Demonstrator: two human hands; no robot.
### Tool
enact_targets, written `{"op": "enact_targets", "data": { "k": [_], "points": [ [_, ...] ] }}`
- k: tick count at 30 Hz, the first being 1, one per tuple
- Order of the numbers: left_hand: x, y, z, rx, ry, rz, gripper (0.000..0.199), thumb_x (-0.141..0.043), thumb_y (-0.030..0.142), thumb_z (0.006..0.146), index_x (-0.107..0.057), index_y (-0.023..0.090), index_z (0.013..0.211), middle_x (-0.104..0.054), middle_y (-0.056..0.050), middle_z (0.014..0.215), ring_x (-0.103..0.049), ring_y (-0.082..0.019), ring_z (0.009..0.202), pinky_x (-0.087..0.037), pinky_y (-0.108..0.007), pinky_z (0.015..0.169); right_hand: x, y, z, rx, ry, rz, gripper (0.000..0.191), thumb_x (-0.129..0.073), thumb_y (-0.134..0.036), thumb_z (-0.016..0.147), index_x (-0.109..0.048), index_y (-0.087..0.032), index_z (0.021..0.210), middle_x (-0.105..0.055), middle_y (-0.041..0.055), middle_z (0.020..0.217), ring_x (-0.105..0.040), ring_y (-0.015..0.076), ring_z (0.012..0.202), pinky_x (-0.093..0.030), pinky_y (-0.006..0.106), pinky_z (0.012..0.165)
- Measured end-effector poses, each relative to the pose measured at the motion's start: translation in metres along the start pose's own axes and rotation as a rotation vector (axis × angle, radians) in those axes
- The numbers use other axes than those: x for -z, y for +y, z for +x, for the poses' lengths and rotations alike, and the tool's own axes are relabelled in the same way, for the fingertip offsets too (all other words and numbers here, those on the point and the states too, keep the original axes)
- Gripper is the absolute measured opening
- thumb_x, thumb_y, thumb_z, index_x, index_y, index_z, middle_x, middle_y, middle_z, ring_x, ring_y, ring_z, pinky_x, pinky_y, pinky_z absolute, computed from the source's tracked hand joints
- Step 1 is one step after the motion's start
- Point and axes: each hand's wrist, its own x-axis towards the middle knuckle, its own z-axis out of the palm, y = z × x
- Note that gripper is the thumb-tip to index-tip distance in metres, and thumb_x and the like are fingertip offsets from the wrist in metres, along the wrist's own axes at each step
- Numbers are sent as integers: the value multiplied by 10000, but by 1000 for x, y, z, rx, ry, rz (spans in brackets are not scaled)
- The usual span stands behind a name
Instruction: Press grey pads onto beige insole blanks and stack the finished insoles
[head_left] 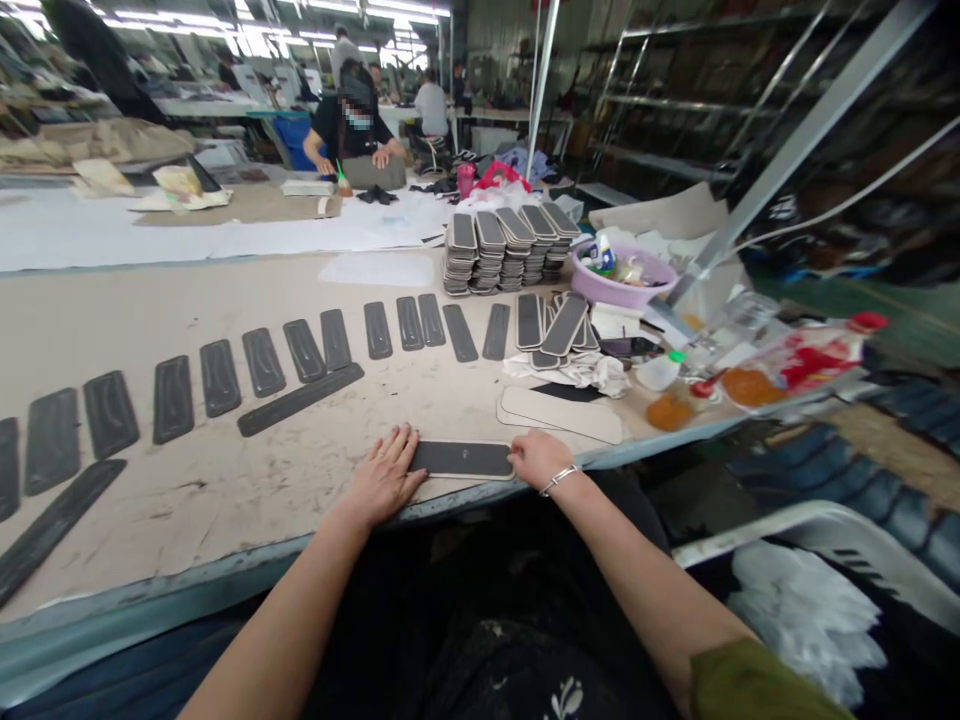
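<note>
A long dark rounded panel (465,459) with a pale border lies flat near the table's front edge. My left hand (386,475) rests flat over its left end, fingers stretched out and the thumb along the near side. At the other end, my right hand (541,458) has its fingers closed in a pinch on the panel's right edge. Behind my right hand lie pale blank strips (559,412) of a similar rounded shape. Across the table runs a curved row of dark glossy pieces (221,378), with a longer dark strip (300,400) in front of it.
Bordered panels stand in stacks (491,250) at the back, with a loose pile (559,325) nearer. To the right are a purple basin (622,275), bottles of amber liquid (675,408) and a slanting metal post (802,150). A person (352,140) works across the table.
</note>
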Motion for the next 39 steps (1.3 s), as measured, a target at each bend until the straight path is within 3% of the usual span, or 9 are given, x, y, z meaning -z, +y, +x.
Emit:
{"op": "enact_targets", "data": {
  "k": [5, 8, 11, 19, 23, 27, 32, 34, 39],
  "points": [
    [-4, -3, -1, -27, 47, 35, 655, -291, 511, 846, -261, 138, 1383, -215, -112, 1455, -142, -244, 1343, -153, -403, 1078, -8, -49, -18, 184, 257, 151, 451, -406, -383, 861, -459, -146, 1241, -493, 118, 1244, -419, 214, 1162, -317, 306, 973],
    [-9, -7, -1, -44, 55, 76, 644, -292, 503, 847, -284, 135, 1375, -234, -114, 1448, -155, -245, 1340, -186, -412, 1068, -34, -95, -21, 410, 186, 183, 702, -378, -548, 836, -261, -114, 1375, -264, 112, 1426, -200, 229, 1310, -181, 355, 1071],
    [-11, -8, 0, -67, 60, 108, 620, -286, 480, 856, -302, 126, 1365, -251, -117, 1442, -185, -252, 1332, -232, -431, 1049, -57, -114, -19, 450, 125, 138, 749, -306, -599, 839, -219, -101, 1390, -176, 99, 1457, -98, 226, 1339, -93, 408, 1089],
    [-7, -7, 2, -33, 27, 101, 639, -271, 488, 861, -263, 113, 1379, -242, -118, 1445, -181, -249, 1334, -222, -436, 1054, -57, -15, -28, 297, 89, -35, 789, -289, -632, 826, -181, -106, 1405, -117, 84, 1466, -62, 216, 1345, -57, 424, 1087],
    [-2, 0, 1, 20, 2, 95, 633, -249, 479, 869, -249, 107, 1381, -221, -120, 1452, -166, -261, 1336, -202, -457, 1053, -60, 6, -33, 256, 129, -81, 796, -285, -631, 824, -179, -97, 1405, -96, 87, 1467, -53, 225, 1345, -51, 439, 1084],
    [3, 48, -4, 109, 89, 97, 652, -262, 469, 869, -221, 70, 1382, -196, -169, 1450, -144, -288, 1337, -171, -490, 1049, -69, 2, -34, 257, 191, -107, 796, -316, -618, 817, -202, -86, 1399, -111, 100, 1464, -53, 238, 1345, -51, 455, 1080],
    [-2, 103, -6, -170, 68, 33, 653, -261, 541, 851, -280, 144, 1369, -254, -115, 1445, -132, -237, 1345, -154, -447, 1070, -75, 5, -31, 281, 210, -127, 770, -312, -596, 826, -208, -92, 1398, -114, 102, 1464, -66, 241, 1343, -82, 458, 1075],
    [-1, 95, -7, -131, 54, 33, 655, -242, 546, 853, -280, 144, 1369, -246, -108, 1449, -135, -232, 1344, -146, -446, 1072, -75, 7, -31, 288, 202, -137, 781, -301, -612, 823, -206, -92, 1399, -114, 102, 1464, -68, 240, 1343, -85, 457, 1075],
    [10, 31, -7, 77, -38, 49, 624, -216, 494, 875, -237, 135, 1385, -200, -103, 1462, -155, -238, 1340, -161, -462, 1058, -72, 7, -31, 279, 176, -144, 807, -292, -637, 812, -192, -97, 1403, -106, 89, 1466, -65, 239, 1343, -89, 459, 1073]
  ]
}}
